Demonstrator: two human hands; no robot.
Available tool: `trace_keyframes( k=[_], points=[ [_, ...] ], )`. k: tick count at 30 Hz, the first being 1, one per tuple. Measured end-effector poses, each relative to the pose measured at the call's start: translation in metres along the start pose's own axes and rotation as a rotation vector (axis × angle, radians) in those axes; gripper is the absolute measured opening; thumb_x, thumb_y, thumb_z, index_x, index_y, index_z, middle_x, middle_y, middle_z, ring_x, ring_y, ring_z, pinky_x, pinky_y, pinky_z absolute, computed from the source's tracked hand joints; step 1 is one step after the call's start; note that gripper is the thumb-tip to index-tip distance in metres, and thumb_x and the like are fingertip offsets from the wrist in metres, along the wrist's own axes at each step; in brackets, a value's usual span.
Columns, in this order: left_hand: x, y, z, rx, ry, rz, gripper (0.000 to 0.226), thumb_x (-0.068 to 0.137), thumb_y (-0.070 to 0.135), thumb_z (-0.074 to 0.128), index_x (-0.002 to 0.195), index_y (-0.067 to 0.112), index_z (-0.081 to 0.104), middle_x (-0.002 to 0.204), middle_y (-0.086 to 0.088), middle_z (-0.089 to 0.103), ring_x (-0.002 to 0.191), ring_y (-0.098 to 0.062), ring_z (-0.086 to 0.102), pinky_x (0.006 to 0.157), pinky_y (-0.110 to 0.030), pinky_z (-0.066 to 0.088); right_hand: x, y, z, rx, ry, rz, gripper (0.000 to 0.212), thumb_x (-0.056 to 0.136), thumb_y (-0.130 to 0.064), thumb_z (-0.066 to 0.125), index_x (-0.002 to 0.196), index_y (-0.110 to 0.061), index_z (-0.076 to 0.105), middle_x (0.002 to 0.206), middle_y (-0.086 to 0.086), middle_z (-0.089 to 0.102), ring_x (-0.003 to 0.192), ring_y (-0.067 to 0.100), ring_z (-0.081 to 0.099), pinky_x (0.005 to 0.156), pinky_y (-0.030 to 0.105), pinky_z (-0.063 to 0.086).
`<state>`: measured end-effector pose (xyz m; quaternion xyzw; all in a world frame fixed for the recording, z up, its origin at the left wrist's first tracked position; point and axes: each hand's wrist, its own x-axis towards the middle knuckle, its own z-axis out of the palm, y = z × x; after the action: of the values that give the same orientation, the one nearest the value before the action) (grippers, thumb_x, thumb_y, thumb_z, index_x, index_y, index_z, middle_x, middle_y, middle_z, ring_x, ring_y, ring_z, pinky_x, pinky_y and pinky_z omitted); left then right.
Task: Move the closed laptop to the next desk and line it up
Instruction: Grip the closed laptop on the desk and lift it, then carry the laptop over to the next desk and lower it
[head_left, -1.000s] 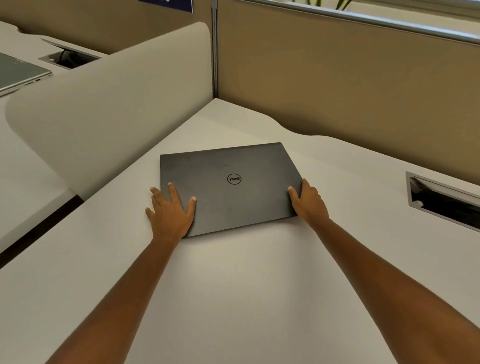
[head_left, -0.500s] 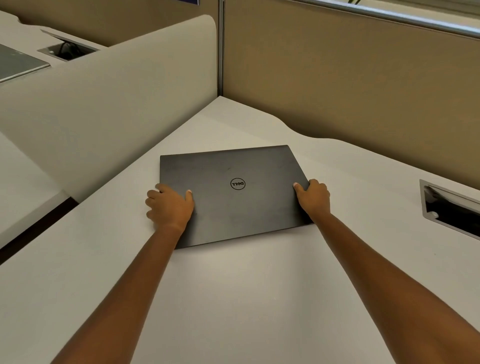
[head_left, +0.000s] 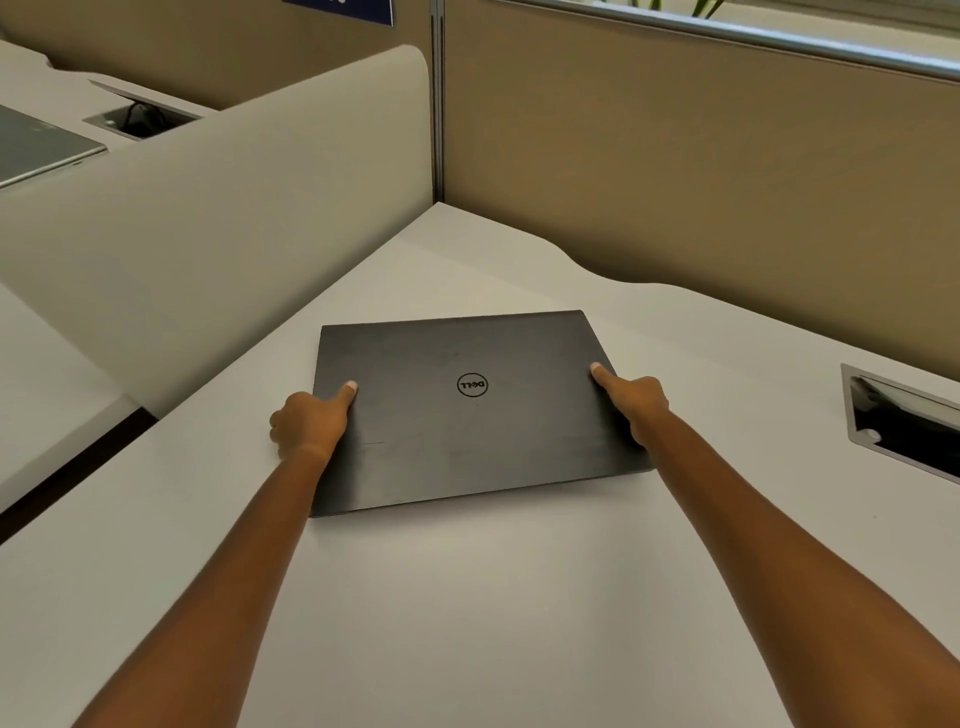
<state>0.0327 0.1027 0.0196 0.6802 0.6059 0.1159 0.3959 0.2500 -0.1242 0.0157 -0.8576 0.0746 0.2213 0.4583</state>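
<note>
Tan partition walls (head_left: 675, 156) corner a pale surface (head_left: 493, 597) where a closed dark laptop (head_left: 467, 415) lies flat. The left hand (head_left: 306, 423) and right hand (head_left: 636, 402) clasp its side edges, thumbs on the lid, fingers curled out of sight beneath. A cable cutout (head_left: 904, 426) is cropped at right; a second laptop (head_left: 36, 150) is cut off beyond the divider (head_left: 208, 234).

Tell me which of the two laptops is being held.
The dark laptop, gripped by the left hand and right hand; the silver laptop lies untouched.
</note>
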Motion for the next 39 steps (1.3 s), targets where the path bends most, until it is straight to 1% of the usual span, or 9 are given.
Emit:
trace_keyframes(
  k=[4,7,10,13,20,25,32,36,39],
  points=[
    [-0.003,-0.003,-0.003,-0.051,0.009,0.003,0.062,0.084,0.043,0.06,0.109,-0.014,0.053,0.119,-0.032,0.057,0.114,-0.045,0.049,0.102,-0.052,0.04,-0.007,0.009,-0.002,0.055,-0.005,0.009,0.065,0.076,-0.048,0.067,0.113,0.003,0.05,0.099,0.011,0.048,0.089,0.027,0.045,0.074,0.035,0.036],
    [-0.009,-0.006,-0.003,-0.085,0.007,-0.001,0.059,0.083,0.042,0.061,0.102,-0.014,0.054,0.115,-0.033,0.059,0.11,-0.046,0.052,0.1,-0.052,0.042,-0.013,0.02,-0.006,0.059,0.019,-0.009,0.052,0.077,-0.045,0.067,0.098,-0.001,0.052,0.095,0.011,0.051,0.085,0.028,0.048,0.071,0.034,0.037],
    [-0.019,-0.008,-0.001,-0.127,0.013,0.002,0.048,0.082,0.041,0.063,0.082,-0.006,0.052,0.11,-0.031,0.06,0.102,-0.044,0.054,0.093,-0.049,0.044,-0.018,0.03,-0.012,0.062,0.041,-0.01,0.048,0.077,-0.046,0.067,0.088,-0.003,0.048,0.091,0.012,0.052,0.082,0.028,0.048,0.07,0.034,0.037],
    [-0.031,-0.008,0.0,-0.147,0.006,0.011,0.047,0.081,0.041,0.065,0.064,0.002,0.044,0.098,-0.028,0.059,0.093,-0.041,0.054,0.086,-0.047,0.046,-0.024,0.04,-0.022,0.074,0.062,0.005,0.049,0.077,-0.047,0.067,0.089,-0.002,0.05,0.091,0.012,0.052,0.082,0.028,0.048,0.069,0.034,0.036],
    [-0.052,0.006,0.005,-0.192,-0.04,0.068,0.048,0.078,0.041,0.069,0.057,0.009,0.039,0.087,-0.018,0.053,0.081,-0.031,0.049,0.074,-0.039,0.042,-0.037,0.061,-0.057,0.116,0.113,0.04,0.061,0.077,-0.048,0.066,0.105,0.006,0.055,0.098,0.015,0.055,0.085,0.029,0.049,0.071,0.036,0.037],
    [-0.072,0.021,0.012,-0.215,-0.079,0.097,0.047,0.077,0.04,0.069,0.06,0.007,0.042,0.08,-0.014,0.052,0.081,-0.031,0.05,0.073,-0.037,0.04,-0.047,0.068,-0.089,0.158,0.153,0.044,0.063,0.077,-0.047,0.066,0.108,0.006,0.054,0.114,0.021,0.06,0.087,0.029,0.049,0.072,0.036,0.037],
    [-0.106,0.041,0.028,-0.225,-0.139,0.149,0.047,0.077,0.039,0.07,0.057,0.01,0.039,0.087,-0.016,0.053,0.081,-0.031,0.05,0.072,-0.035,0.038,-0.062,0.079,-0.137,0.186,0.226,0.044,0.062,0.079,-0.046,0.065,0.111,0.006,0.052,0.119,0.022,0.058,0.088,0.029,0.047,0.074,0.036,0.036],
    [-0.132,0.05,0.043,-0.238,-0.18,0.179,0.045,0.077,0.039,0.07,0.065,0.003,0.046,0.088,-0.016,0.054,0.081,-0.031,0.05,0.072,-0.035,0.039,-0.073,0.094,-0.169,0.206,0.267,0.062,0.063,0.079,-0.046,0.065,0.112,0.006,0.051,0.119,0.021,0.058,0.095,0.033,0.052,0.074,0.036,0.037],
    [-0.154,0.056,0.055,-0.242,-0.211,0.2,0.045,0.077,0.039,0.07,0.057,0.01,0.041,0.087,-0.015,0.054,0.08,-0.03,0.05,0.071,-0.035,0.039,-0.079,0.109,-0.195,0.215,0.291,0.08,0.062,0.079,-0.046,0.065,0.11,0.006,0.052,0.117,0.021,0.059,0.089,0.03,0.05,0.073,0.036,0.036]
  ],
)
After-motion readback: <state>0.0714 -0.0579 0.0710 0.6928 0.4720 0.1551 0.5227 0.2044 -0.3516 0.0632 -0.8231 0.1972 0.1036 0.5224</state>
